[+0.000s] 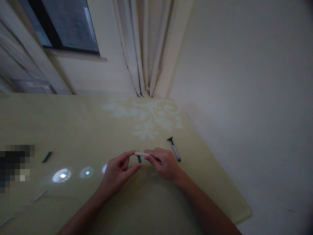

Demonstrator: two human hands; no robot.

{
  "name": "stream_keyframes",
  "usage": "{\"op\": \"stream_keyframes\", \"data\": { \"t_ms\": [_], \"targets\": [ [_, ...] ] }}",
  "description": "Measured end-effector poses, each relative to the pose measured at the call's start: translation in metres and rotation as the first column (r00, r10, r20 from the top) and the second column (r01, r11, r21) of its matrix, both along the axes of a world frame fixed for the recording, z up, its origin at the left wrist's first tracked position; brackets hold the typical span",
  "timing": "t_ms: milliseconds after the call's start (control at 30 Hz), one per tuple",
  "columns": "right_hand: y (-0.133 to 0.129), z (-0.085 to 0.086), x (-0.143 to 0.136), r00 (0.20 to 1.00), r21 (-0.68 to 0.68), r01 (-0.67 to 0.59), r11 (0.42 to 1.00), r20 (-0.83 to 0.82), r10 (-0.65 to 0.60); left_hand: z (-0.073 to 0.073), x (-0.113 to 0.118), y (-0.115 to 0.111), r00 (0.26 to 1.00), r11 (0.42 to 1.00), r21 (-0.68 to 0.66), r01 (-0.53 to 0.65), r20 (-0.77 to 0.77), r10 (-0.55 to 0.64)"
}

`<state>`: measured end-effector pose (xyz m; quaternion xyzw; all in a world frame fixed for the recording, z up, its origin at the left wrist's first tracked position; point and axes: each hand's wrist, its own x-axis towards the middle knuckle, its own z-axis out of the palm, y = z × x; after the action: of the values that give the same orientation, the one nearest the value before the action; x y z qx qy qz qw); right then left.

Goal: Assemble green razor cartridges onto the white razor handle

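Right of the right fingers: black-and-grey razor | left fingers: pinching dark strip | right: clamped on pale stick | far leftward: green-black bar

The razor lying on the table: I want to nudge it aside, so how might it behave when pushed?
The razor looks stiff, with a straight, slim handle. It would probably slide readily, since glare spots suggest a smooth tabletop. Its wide crosswise head should probably limit rolling.

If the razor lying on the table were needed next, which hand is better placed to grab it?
Probably the right hand: the razor lies just beside it, while the left hand is farther away. It's holding a pale stick, though.
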<state>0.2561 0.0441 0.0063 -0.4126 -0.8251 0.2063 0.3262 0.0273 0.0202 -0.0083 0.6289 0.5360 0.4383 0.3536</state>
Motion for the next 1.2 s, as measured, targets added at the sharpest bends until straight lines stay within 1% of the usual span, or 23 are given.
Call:
{"op": "stream_keyframes", "data": {
  "t_ms": [167, 433, 567, 633, 700, 800, 900, 1100, 1133, 1200],
  "targets": [
    [-0.0003, -0.0003, -0.0001, 1.0, 0.008, -0.005, 1.0, 0.001, 0.005, 0.0016, 0.0005, 0.0004, 1.0, 1.0, -0.007, 0.008, -0.02, -0.008],
    [-0.0001, -0.0017, 0.0002, 1.0, 0.009, -0.011, 1.0, 0.009, 0.011, -0.0045, -0.0018, -0.0006, 0.999, 1.0, -0.006, 0.025, -0.036, -0.025],
    [-0.0039, -0.0005, -0.0029, 0.999, 0.031, -0.047, 0.998, 0.012, 0.047, -0.0051, -0.0004, -0.002, 0.997, 0.998, -0.019, 0.056, -0.052, -0.057],
    [-0.0059, 0.0009, -0.0043, 0.998, 0.042, -0.069, 0.997, -0.012, 0.069, -0.0047, 0.0003, -0.0021, 0.997, 0.998, -0.02, 0.059, -0.047, -0.06],
    [-0.0066, 0.0027, -0.004, 0.996, 0.036, -0.054, 0.998, -0.065, 0.056, -0.0045, -0.0001, -0.0017, 0.998, 0.999, -0.012, 0.043, -0.038, -0.043],
    [-0.0045, 0.0045, -0.0005, 0.994, 0.032, 0.011, 0.999, -0.106, -0.008, -0.0049, -0.0027, -0.0007, 1.0, 1.0, 0.014, 0.006, -0.019, -0.006],
    [-0.002, 0.0035, 0.0022, 0.999, 0.067, 0.02, 0.998, -0.05, -0.016, -0.0059, -0.0053, -0.0003, 1.0, 0.999, 0.032, -0.008, 0.002, 0.008],
    [-0.005, 0.0012, -0.001, 0.994, 0.193, -0.092, 0.977, 0.076, 0.078, -0.0047, -0.0027, 0.0001, 1.0, 1.0, 0.02, -0.018, -0.004, 0.019],
    [-0.0049, 0.002, 0.0, 0.994, 0.209, -0.089, 0.974, 0.076, 0.075, -0.0044, -0.0022, 0.0002, 1.0, 1.0, 0.02, -0.016, -0.004, 0.016],
    [-0.003, 0.0042, 0.0041, 0.999, 0.22, -0.043, 0.975, 0.035, 0.036, -0.0043, -0.0021, 0.0005, 1.0, 1.0, 0.027, -0.014, 0.001, 0.014]
  ]
}}
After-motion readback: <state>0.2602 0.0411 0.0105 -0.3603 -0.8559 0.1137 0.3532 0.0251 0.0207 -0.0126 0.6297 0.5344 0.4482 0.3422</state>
